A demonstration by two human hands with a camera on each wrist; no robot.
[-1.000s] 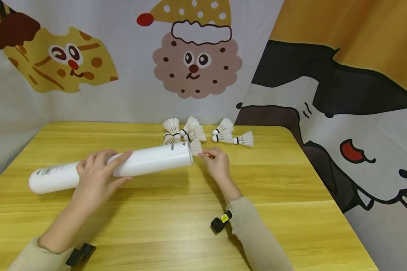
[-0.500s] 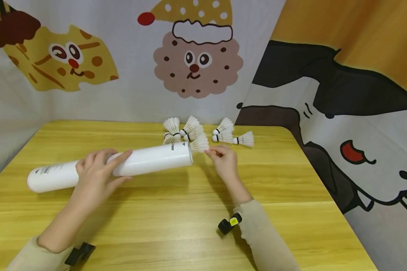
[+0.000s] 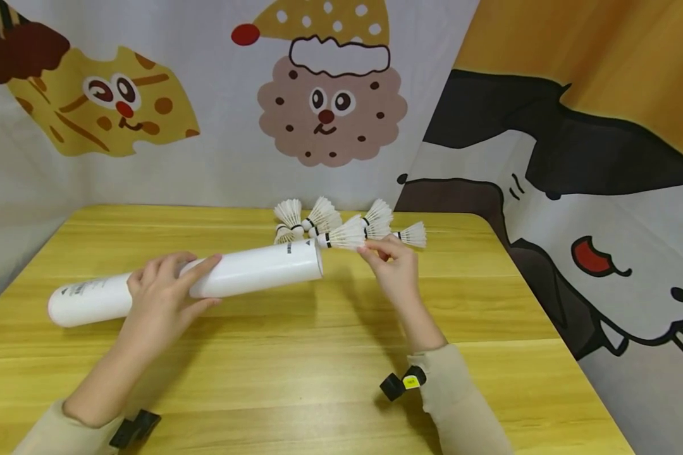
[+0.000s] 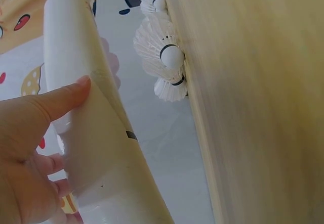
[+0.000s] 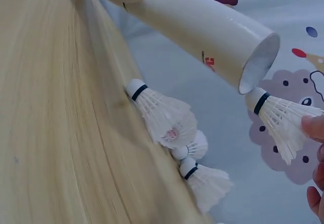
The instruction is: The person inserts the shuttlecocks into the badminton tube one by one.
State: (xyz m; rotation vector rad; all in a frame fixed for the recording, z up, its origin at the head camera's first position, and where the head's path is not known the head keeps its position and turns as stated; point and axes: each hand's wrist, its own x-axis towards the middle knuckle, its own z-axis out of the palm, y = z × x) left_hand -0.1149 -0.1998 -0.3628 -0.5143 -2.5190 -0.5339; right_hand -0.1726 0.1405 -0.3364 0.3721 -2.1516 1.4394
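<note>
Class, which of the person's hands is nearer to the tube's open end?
Right. The right hand is just past the open end, pinching a shuttlecock by its feathers; the left hand grips the tube farther back, around its middle.

sleeves (image 3: 461,398): beige | left wrist device (image 3: 126,432): black | right wrist device (image 3: 393,387): black, yellow label (image 3: 411,382)

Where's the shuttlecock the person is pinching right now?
The shuttlecock is near the middle of the head view, beside the open right end of the white tube, its feathers pinched by the right hand, cork toward the tube.
</note>
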